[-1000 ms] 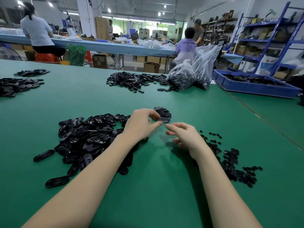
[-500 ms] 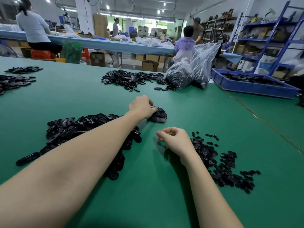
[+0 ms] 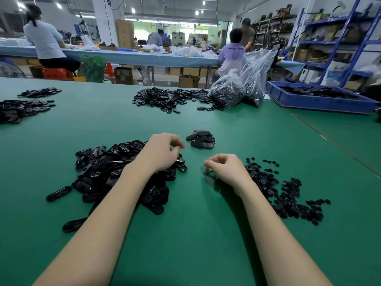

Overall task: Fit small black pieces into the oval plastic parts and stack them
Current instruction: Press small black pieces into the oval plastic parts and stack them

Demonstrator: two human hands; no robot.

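On the green table [image 3: 206,234], the left hand [image 3: 159,153] is held with curled fingers over the oval pile [image 3: 115,170]. The right hand [image 3: 225,169] is curled beside the small pieces [image 3: 288,195]. A small stack [image 3: 201,139] is seen beyond both.

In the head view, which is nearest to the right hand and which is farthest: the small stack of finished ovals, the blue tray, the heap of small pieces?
From the right hand:
1. Heap of small pieces, right beside the hand, on its right.
2. Small stack, just ahead, slightly left.
3. Blue tray, far ahead at the table's right edge.
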